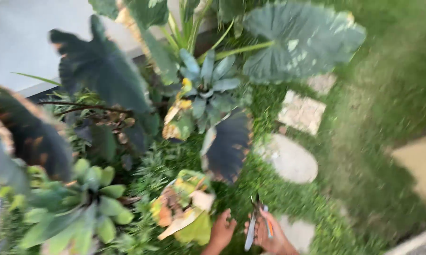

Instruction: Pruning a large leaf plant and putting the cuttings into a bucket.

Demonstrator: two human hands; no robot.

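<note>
My right hand (274,236) sits at the bottom edge, closed around garden scissors (256,218) with pale and orange handles, the blades pointing up over the ground cover. Just left of it, my left hand (221,231) reaches toward a yellowed, browning leaf (184,210) and touches its lower edge; whether the fingers grip the leaf is unclear in the blur. A dark drooping leaf (229,144) hangs above both hands.
Large dark leaves (99,66) and a broad green-grey leaf (298,40) fill the bed. Rosette plants (85,203) stand at lower left and centre. Stepping stones (291,158) run through the grass on the right. Pale paving (14,38) lies at upper left.
</note>
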